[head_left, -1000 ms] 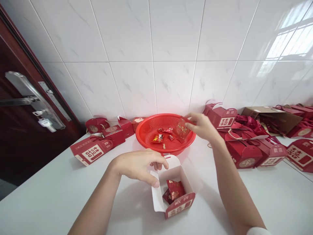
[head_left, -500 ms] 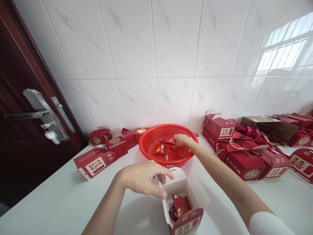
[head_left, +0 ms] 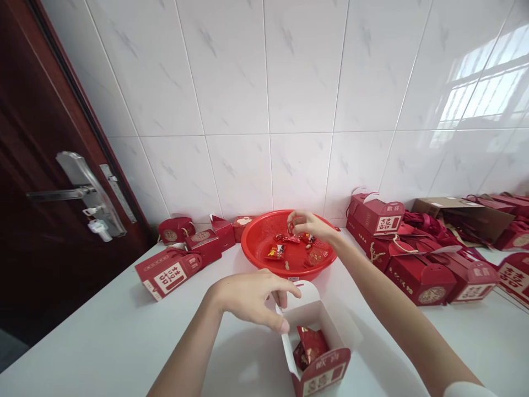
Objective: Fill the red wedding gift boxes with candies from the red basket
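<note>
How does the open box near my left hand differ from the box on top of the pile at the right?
The open box shows its white inside and red packets; the top box has its top folded over, hiding its inside. The open box stands on the table, while the top box rests on other boxes. Both are red, with red characters on pale panels.

Glossy smooth wall tiles (head_left: pixel 231 82); red plastic basket (head_left: pixel 256 251).

Could slip past front-left of the round red plastic basket (head_left: pixel 264 234), but pretty much blocked behind by white tiled wall (head_left: pixel 301 176).
</note>
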Available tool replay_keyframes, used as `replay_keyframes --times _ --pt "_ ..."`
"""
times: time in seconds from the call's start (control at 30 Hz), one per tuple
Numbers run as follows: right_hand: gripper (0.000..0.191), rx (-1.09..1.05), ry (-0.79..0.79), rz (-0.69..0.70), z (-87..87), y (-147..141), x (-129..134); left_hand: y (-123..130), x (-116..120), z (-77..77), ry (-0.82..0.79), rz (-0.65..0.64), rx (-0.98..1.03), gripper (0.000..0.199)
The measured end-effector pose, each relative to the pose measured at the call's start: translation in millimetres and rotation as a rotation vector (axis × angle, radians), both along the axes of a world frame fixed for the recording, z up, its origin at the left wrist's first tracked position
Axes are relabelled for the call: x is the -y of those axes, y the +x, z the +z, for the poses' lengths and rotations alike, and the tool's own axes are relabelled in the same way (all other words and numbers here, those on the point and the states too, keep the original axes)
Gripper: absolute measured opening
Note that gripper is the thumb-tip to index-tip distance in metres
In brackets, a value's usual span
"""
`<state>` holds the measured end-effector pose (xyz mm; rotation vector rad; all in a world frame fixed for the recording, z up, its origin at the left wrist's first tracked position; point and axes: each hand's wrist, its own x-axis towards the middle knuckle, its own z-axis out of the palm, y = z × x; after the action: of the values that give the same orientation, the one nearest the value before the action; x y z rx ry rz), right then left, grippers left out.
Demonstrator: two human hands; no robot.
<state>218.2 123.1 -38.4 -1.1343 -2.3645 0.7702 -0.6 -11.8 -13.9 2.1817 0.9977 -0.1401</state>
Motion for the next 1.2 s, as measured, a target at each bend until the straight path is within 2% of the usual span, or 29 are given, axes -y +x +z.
replay_keyframes --times 0.07,0.1,0.17,0.23,0.33,0.4,0.47,0.63,0.73,0.83,0.97,1.1,1.2 --pt "0.026 -0.418 -0.107 0.184 10.9 13.3 23.3 -1.7 -2.7 -2.2 -0.010 -0.016 0.031 0.070" --pt "0.025 -0.546 -0.183 0.264 15.7 19.5 36.8 -2.4 -3.4 -2.2 -0.015 -0.020 0.041 0.070" --pt "0.028 -0.609 -0.277 0.329 23.8 30.1 64.4 -2.8 -3.2 -0.1 -0.019 -0.026 0.040 0.068" --pt "0.025 -0.478 -0.300 0.390 30.0 37.9 88.9 -2.2 -2.0 3.8 -0.004 -0.029 0.011 0.067" --pt "0.016 -0.214 -0.172 0.406 36.1 46.7 115.6 -1.0 0.0 8.4 0.022 -0.042 -0.015 0.065" --pt "0.013 -0.131 -0.065 0.363 38.8 52.2 128.1 -0.9 1.2 8.9 0.027 -0.043 -0.019 0.065" --pt "0.015 -0.061 -0.022 0.324 41.3 57.6 138.6 -1.4 2.3 8.5 0.031 -0.032 -0.022 0.066" --pt "0.024 0.317 -0.082 0.182 44.8 60.2 161.3 -2.2 6.1 11.5 0.006 -0.027 -0.032 0.068" --pt "0.021 0.500 -0.051 0.074 42.2 53.0 169.7 -1.3 7.8 14.4 -0.007 -0.022 -0.035 0.071" --pt "0.018 0.553 0.010 0.037 36.5 45.7 173.6 -0.5 8.1 14.4 0.006 -0.029 -0.039 0.071" --pt "0.027 0.588 0.124 0.015 29.8 39.8 178.2 -0.7 6.9 11.5 0.005 -0.033 -0.043 0.074" --pt "0.037 0.582 0.119 0.056 28.2 34.5 184.8 -1.0 6.9 10.6 0.012 -0.030 -0.053 0.081" --pt "0.036 0.542 0.111 0.113 29.2 29.8 187.9 0.4 7.7 10.8 0.031 -0.015 -0.051 0.075"
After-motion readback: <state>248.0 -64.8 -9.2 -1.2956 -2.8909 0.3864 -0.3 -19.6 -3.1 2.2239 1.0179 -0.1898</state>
